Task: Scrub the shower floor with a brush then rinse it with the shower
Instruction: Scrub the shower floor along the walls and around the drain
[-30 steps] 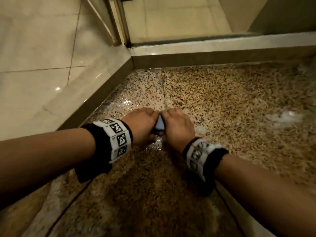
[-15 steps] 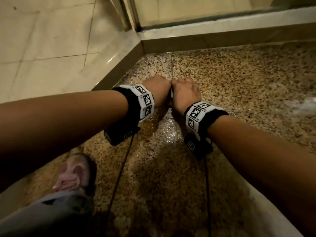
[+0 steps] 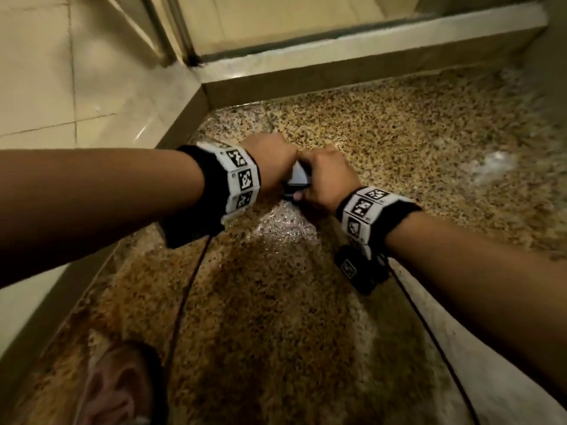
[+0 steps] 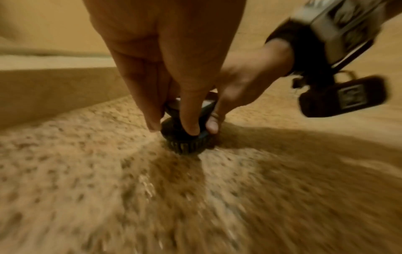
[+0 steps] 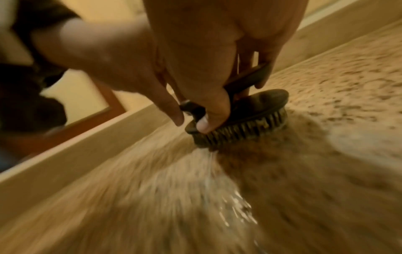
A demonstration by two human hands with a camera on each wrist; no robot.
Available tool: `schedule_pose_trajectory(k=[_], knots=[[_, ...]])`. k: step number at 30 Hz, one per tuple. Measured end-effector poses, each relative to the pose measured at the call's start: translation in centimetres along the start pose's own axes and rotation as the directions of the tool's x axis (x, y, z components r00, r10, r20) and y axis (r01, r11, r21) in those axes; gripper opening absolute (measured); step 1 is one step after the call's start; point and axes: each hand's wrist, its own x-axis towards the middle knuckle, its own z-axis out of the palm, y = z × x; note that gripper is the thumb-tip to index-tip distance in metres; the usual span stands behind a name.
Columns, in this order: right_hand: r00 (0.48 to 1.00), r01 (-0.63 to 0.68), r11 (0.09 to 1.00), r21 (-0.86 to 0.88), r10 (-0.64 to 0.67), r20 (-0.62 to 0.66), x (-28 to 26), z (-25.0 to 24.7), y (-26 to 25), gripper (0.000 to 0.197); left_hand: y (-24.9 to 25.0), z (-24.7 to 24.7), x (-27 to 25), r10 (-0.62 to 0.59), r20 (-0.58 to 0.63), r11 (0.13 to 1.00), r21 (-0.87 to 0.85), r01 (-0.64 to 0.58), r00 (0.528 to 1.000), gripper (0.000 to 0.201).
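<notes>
Speckled granite shower floor [image 3: 383, 154] lies wet, with a glistening streak of water [image 3: 285, 228] just behind the brush [image 3: 297, 179]. That brush stands bristles-down on the floor near its far left corner, close to the raised beige curb [image 3: 337, 50]. Both hands clasp it side by side: the left hand [image 3: 270, 164] curls fingers over the handle with a thumb [image 4: 189, 120] pressed on the dark base, and the right hand [image 3: 328, 179] wraps the handle too, thumb [image 5: 206, 123] at the base's edge. White foam [image 3: 491, 164] sits towards the floor's right edge.
</notes>
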Motion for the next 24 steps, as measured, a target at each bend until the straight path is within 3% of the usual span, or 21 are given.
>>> schedule_pose_trajectory(k=[3, 5, 7, 9, 11, 13, 15, 19, 24], knots=[[1.0, 0.012, 0.998, 0.07, -0.01, -0.021, -3.1, 1.7, -0.5, 0.027, -0.3, 0.0, -0.1, 0.067, 0.049, 0.997, -0.033, -0.066, 0.997, 0.027], [0.989, 0.144, 0.99, 0.011, -0.143, -0.023, -7.5, 3.1, -1.2, 0.032, 0.6, 1.6, -1.9, 0.133, 0.149, 0.99, -0.063, -0.125, 0.98, 0.029], [0.98, 0.193, 0.981, -0.037, -0.194, -0.042, -8.5, 3.6, -0.7, 0.039, 1.0, 3.1, -3.1, 0.17, 0.151, 0.983, -0.089, -0.158, 0.974, 0.032], [0.992, 0.059, 0.998, -0.007, -0.059, -0.108, -5.8, 2.2, -0.5, 0.031, 0.2, 2.8, -2.0, 0.117, 0.031, 0.988, -0.106, -0.113, 0.993, 0.031], [0.989, -0.063, 0.998, -0.007, 0.061, -0.136, -2.4, 0.7, -0.3, 0.035, -0.6, 1.6, 0.1, 0.026, -0.056, 0.987, -0.154, -0.034, 0.998, 0.023], [0.989, -0.117, 0.993, -0.013, 0.115, -0.098, -1.1, 0.4, -0.4, 0.041, -0.5, 0.9, 1.2, 0.002, -0.059, 0.983, -0.185, -0.013, 0.998, 0.022], [0.991, -0.11, 0.994, 0.015, 0.111, -0.071, -3.2, 1.3, -0.9, 0.038, 0.4, 1.2, 0.1, 0.024, -0.03, 0.982, -0.185, -0.029, 0.999, 0.028], [0.999, 0.023, 1.0, -0.012, -0.024, -0.034, -7.7, 3.0, -1.3, 0.038, 2.0, 3.6, -3.6, 0.12, 0.087, 0.982, -0.155, -0.105, 0.989, 0.029], [0.993, -0.089, 0.995, 0.036, 0.091, -0.073, -2.1, 0.4, -1.7, 0.027, 0.0, 1.1, 0.0, -0.015, -0.07, 0.99, -0.138, 0.005, 0.997, 0.027]])
